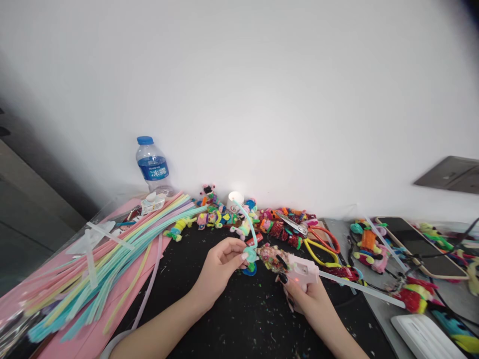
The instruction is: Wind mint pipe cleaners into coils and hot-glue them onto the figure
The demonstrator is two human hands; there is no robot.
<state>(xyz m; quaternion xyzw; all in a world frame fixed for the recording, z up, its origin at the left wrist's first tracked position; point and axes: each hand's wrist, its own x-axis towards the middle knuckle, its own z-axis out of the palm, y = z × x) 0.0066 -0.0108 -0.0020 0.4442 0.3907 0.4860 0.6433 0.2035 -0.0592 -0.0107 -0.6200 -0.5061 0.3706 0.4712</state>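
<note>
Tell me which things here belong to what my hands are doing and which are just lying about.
Belonging to the job:
Turquoise fuzzy piece, in the left hand
Pink glue gun, in the right hand
Glue stick, in the gun's back
Pastel fuzzy stems, probably

Apparently just lying about:
Water bottle
Phone
White cup
Scissors, though possibly a tool for it

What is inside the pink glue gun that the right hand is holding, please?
A whitish glue stick runs into the rear of the glue gun; its outer length shows, but anything further in is covered.
</note>
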